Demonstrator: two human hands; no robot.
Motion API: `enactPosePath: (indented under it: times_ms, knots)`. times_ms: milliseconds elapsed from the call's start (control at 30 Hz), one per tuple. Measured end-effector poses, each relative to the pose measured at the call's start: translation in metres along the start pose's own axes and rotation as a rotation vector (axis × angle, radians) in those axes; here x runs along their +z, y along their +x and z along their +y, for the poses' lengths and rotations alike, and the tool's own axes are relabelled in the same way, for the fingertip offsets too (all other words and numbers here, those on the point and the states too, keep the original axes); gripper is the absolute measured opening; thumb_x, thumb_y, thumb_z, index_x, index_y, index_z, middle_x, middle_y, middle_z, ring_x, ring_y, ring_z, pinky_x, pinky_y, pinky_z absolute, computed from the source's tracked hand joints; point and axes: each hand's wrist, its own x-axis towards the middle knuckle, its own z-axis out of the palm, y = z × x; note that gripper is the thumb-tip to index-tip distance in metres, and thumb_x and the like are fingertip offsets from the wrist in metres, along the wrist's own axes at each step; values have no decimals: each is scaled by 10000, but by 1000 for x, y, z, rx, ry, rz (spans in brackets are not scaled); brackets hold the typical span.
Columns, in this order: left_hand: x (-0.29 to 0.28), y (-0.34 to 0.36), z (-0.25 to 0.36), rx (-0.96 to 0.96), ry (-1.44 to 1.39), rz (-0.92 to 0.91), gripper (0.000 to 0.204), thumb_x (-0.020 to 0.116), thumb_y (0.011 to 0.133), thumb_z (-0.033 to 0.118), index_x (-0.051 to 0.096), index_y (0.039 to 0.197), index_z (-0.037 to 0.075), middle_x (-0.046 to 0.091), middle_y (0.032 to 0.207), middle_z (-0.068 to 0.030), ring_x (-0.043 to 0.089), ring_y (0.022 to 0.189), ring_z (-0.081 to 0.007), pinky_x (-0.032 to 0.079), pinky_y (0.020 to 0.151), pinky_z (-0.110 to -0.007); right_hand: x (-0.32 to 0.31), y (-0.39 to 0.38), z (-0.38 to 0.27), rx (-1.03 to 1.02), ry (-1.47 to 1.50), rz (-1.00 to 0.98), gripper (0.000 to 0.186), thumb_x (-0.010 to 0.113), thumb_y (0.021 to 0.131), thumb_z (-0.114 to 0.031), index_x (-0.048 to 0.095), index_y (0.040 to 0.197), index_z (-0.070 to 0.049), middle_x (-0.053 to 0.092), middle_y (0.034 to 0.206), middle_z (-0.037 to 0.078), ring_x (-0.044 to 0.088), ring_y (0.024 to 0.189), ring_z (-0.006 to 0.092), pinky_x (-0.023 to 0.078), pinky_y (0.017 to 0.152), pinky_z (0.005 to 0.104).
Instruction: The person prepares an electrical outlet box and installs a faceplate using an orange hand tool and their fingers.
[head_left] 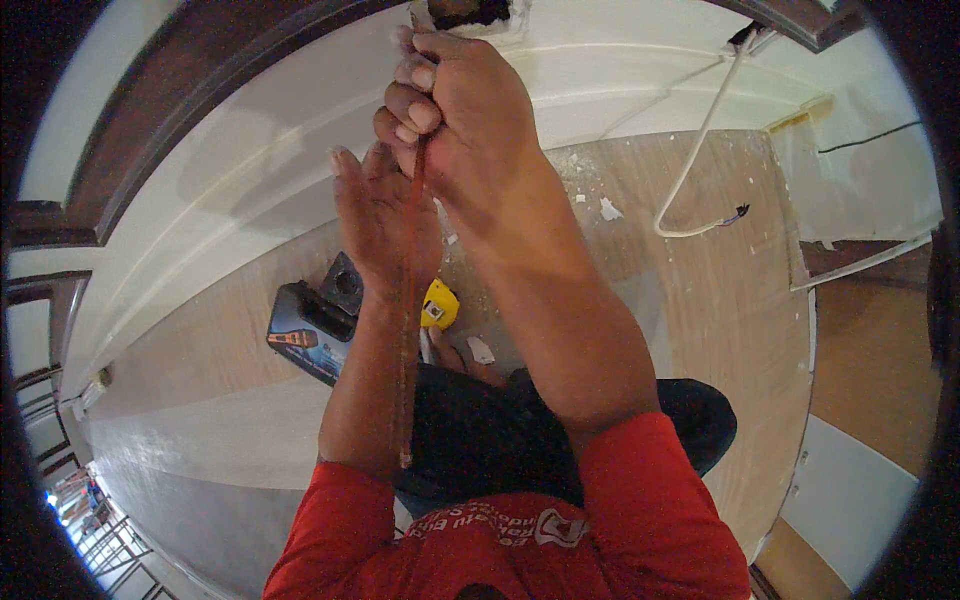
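Head: box (306,342), contents unclear (rod (408,320) handheld)

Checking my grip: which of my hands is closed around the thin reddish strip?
Your right hand: it's curled around the reddish strip, while your left hand is open.

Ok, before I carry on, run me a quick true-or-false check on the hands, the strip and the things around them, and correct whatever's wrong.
1. The right hand is closed around the thin reddish-brown strip. True.
2. The left hand is clenched in a fist. False: it is open, beside the strip.
3. The tape measure is blue. False: its case is mainly yellow.
4. The white cable hangs to the right of both hands. True.
5. The printed box lies to the right of the tape measure. False: it lies to the left of it.
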Motion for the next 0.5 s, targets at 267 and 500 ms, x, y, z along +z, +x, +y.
enactPosePath:
  times_ms: [267, 500]
  knots:
    - [10, 0, 8, -20, -50, 15, 720, 367, 1025, 566, 543, 1231, -101, 576, 1291, -162, 497, 1271, -246, 315, 1139, -400, -5, 4, 2, -4, -17, 72, 135, 468, 1004, -158, 527, 918, -73, 386, 558, -53, 321, 401, 96, 328, 399, 291]
    - [6, 2, 5, -5, -52, -10, 723, 355, 1031, 557, 514, 1329, -82, 566, 1328, -152, 508, 1250, -233, 336, 1123, -430, 2, 4, -3, -16, -74, 144, 143, 488, 994, -159, 537, 892, -73, 407, 557, -48, 328, 406, 89, 316, 401, 288]
